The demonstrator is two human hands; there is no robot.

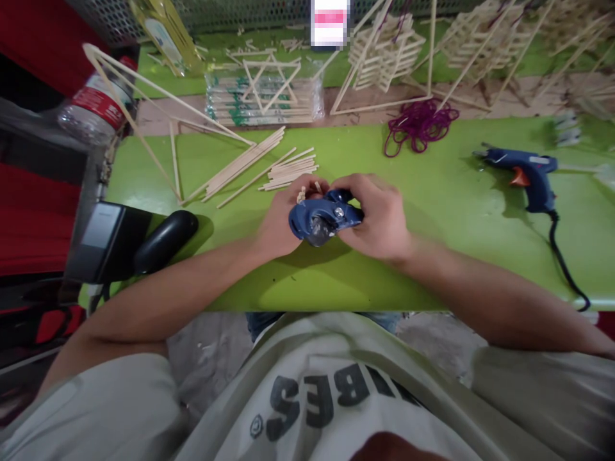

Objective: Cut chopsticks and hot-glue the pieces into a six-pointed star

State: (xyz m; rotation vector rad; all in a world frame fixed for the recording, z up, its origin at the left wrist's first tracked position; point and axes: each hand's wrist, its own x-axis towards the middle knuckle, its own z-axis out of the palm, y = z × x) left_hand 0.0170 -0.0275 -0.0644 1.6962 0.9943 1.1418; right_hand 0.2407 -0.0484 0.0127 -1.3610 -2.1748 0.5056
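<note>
Both hands meet above the green table's front part. My right hand (377,214) is closed round a blue hand tool (314,212) with a round screw and a dark grey head; it looks like a cutter. My left hand (281,221) is closed on thin wooden sticks (301,194), whose pale ends poke up beside the tool. The tool's front covers most of the left fingers, and how the sticks sit in its jaw is hidden. Just beyond the hands lie a pile of short sticks (291,173) and a bundle of longer sticks (245,163).
A blue glue gun (528,169) lies at the right, its cord trailing forward. Purple cord (420,125) is heaped behind. Stick frames (389,54), bagged sticks (221,102) and a bottle (168,38) line the back. A black box (108,240) and black case (166,240) stand left.
</note>
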